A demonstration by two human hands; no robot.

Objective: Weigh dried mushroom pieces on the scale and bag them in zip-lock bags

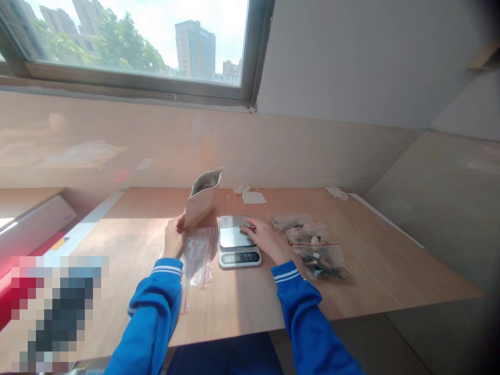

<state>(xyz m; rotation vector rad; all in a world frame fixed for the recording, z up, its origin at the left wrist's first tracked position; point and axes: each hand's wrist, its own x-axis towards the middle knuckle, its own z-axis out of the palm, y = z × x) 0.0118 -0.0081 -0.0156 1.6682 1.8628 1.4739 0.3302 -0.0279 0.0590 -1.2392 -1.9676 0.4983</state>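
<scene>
My left hand (174, 235) grips the lower left edge of a tan paper pouch (201, 204), which stands tilted with its mouth open toward the top. Just right of it, a white kitchen scale (234, 241) with a metal plate and a small display sits on the table. Over the plate's right side, my right hand (266, 237) has its fingers closed on a small brown piece (247, 229), too small to name. Whether the piece touches the plate I cannot tell. Clear zip bags (200, 260) lie flat between my left wrist and the scale.
Several filled zip bags (322, 260) with dark and pale pieces lie right of my right hand. A white paper (253, 197) and crumpled tissue (336, 193) rest along the table's (375, 271) back. Behind stands a wall with a window (136, 47).
</scene>
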